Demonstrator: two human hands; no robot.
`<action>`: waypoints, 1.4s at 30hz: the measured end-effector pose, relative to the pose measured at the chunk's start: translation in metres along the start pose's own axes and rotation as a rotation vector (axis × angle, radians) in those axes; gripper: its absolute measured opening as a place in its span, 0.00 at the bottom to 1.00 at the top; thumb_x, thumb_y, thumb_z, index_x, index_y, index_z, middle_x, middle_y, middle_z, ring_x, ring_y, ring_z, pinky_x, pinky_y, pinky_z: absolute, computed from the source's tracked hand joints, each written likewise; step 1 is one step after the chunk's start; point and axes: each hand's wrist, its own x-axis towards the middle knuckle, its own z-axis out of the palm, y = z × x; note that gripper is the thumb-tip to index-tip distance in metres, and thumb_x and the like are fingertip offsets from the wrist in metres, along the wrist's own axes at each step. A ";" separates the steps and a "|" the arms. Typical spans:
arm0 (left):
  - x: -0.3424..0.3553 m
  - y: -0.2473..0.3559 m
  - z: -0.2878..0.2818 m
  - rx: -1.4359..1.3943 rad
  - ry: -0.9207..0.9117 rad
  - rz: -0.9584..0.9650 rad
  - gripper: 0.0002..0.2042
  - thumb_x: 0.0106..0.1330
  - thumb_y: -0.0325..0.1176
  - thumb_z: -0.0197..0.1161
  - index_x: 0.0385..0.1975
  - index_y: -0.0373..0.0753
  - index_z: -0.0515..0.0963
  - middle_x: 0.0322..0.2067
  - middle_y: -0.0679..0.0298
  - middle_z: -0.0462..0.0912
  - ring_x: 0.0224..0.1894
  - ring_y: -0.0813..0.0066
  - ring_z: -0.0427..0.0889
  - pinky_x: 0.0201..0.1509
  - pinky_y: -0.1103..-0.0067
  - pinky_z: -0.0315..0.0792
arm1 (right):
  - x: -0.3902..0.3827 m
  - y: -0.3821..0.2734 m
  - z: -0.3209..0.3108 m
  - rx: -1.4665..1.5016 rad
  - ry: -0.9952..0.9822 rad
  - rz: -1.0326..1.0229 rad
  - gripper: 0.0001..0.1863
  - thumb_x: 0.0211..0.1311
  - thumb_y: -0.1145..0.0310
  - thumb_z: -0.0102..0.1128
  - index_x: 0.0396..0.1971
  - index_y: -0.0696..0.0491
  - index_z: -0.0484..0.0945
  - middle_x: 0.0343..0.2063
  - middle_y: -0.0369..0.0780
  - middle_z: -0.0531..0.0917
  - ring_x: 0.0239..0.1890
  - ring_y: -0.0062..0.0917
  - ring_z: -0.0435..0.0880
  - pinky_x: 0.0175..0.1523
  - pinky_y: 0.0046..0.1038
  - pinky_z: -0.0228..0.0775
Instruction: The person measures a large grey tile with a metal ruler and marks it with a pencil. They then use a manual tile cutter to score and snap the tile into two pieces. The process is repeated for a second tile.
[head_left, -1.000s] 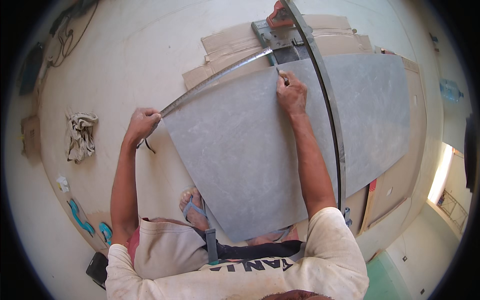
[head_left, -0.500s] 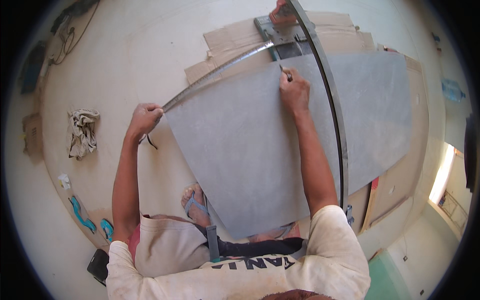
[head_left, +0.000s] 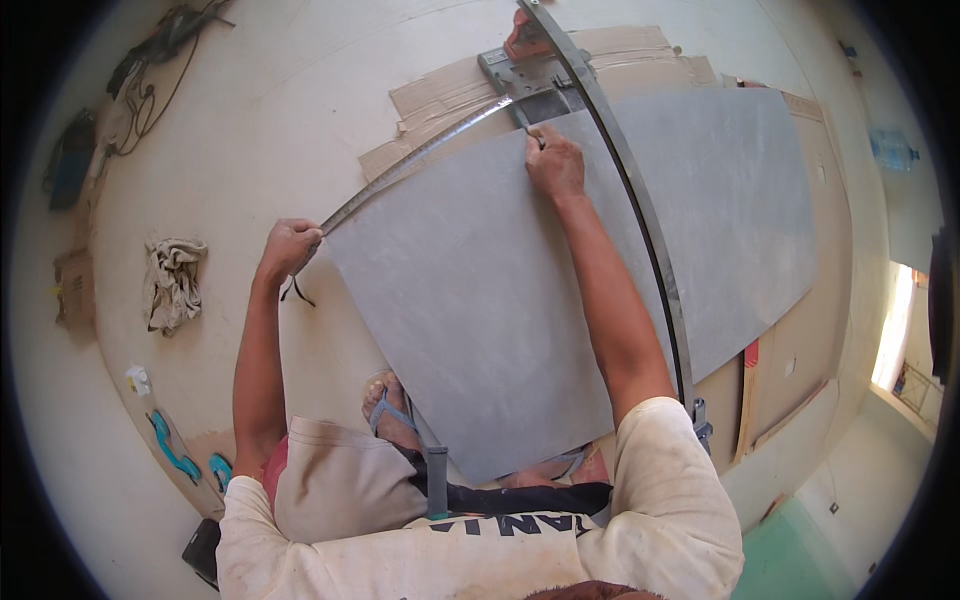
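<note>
At the left corner of the large grey tile [head_left: 450, 300], my left hand [head_left: 292, 245] pinches a long metal measuring strip [head_left: 410, 150], with a dark strap or cord dangling below. The strip runs beside the tile's top edge to the tile cutter [head_left: 525, 75], which has a red part on top. My right hand [head_left: 555, 162] is closed around a small dark pencil-like tool at that edge, its tip partly hidden. The cutter's long dark rail [head_left: 640, 215] crosses the tile to the right of this hand.
Cardboard sheets [head_left: 630, 55] lie under the cutter. To the left are a crumpled cloth [head_left: 173, 285], teal handled tools [head_left: 175, 445], a cable [head_left: 140, 120] and dark equipment [head_left: 75, 155]. A blue water jug [head_left: 890, 150] stands at the right. My feet [head_left: 390, 410] are beside the tile.
The head view has shifted slightly. My right hand appears a little higher and further left at the tile's edge. Both hands keep their grips.
</note>
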 end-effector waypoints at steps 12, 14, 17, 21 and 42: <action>-0.008 0.013 0.000 -0.050 -0.034 -0.103 0.07 0.59 0.30 0.61 0.25 0.33 0.82 0.18 0.73 0.75 0.20 0.86 0.70 0.24 0.83 0.63 | -0.020 0.010 -0.006 0.072 0.021 0.007 0.09 0.60 0.67 0.59 0.38 0.51 0.82 0.29 0.50 0.85 0.35 0.49 0.84 0.42 0.46 0.76; -0.010 0.023 0.002 -0.065 -0.053 -0.122 0.07 0.59 0.30 0.61 0.25 0.33 0.82 0.17 0.73 0.74 0.19 0.87 0.69 0.23 0.83 0.63 | -0.010 0.009 -0.001 0.070 0.030 -0.041 0.09 0.60 0.68 0.59 0.38 0.52 0.82 0.29 0.50 0.85 0.34 0.49 0.84 0.42 0.45 0.76; -0.005 0.011 -0.001 -0.078 -0.056 -0.092 0.08 0.59 0.30 0.61 0.25 0.32 0.82 0.18 0.73 0.75 0.20 0.86 0.70 0.23 0.83 0.63 | -0.008 0.016 0.000 -0.006 0.022 -0.067 0.09 0.60 0.68 0.59 0.38 0.53 0.82 0.28 0.51 0.84 0.32 0.50 0.84 0.41 0.46 0.76; -0.004 0.007 0.002 -0.046 -0.023 -0.041 0.08 0.58 0.31 0.60 0.26 0.33 0.82 0.18 0.72 0.75 0.19 0.85 0.70 0.23 0.82 0.64 | -0.012 0.012 -0.004 0.035 0.042 -0.059 0.09 0.60 0.67 0.58 0.39 0.51 0.82 0.28 0.52 0.84 0.33 0.52 0.83 0.42 0.47 0.76; -0.008 0.016 -0.005 0.015 -0.038 -0.037 0.08 0.57 0.31 0.60 0.23 0.33 0.81 0.16 0.71 0.74 0.18 0.85 0.69 0.21 0.82 0.63 | -0.014 0.007 -0.010 0.290 0.134 0.225 0.11 0.64 0.66 0.56 0.41 0.56 0.80 0.30 0.49 0.85 0.36 0.42 0.86 0.43 0.40 0.75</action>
